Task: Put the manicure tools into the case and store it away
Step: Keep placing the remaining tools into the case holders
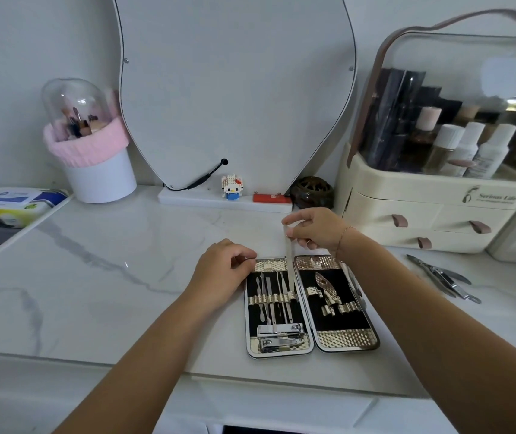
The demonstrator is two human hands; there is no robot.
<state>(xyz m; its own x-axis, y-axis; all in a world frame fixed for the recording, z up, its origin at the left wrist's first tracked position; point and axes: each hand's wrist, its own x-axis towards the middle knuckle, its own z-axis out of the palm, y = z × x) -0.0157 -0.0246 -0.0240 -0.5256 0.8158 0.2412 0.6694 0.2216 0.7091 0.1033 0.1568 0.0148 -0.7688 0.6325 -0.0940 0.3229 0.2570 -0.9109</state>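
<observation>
The manicure case (341,339) lies open flat on the marble table, gold-trimmed with black lining. Its left half holds several thin tools in elastic loops and two nail clippers (280,336) at the bottom. A small pair of scissors (325,288) sits in the right half. My right hand (316,228) pinches a long metal nail file (289,264) by its top end, the tip pointing down into the left half's loops. My left hand (223,270) rests on the case's top left corner with fingers curled at its edge.
Loose nippers and clippers (444,277) lie on the table right of the case. A cream cosmetics organiser with drawers (432,214) stands at back right, a mirror (234,89) at centre back, a pink-trimmed brush holder (93,151) at back left, and wipes (12,205) far left.
</observation>
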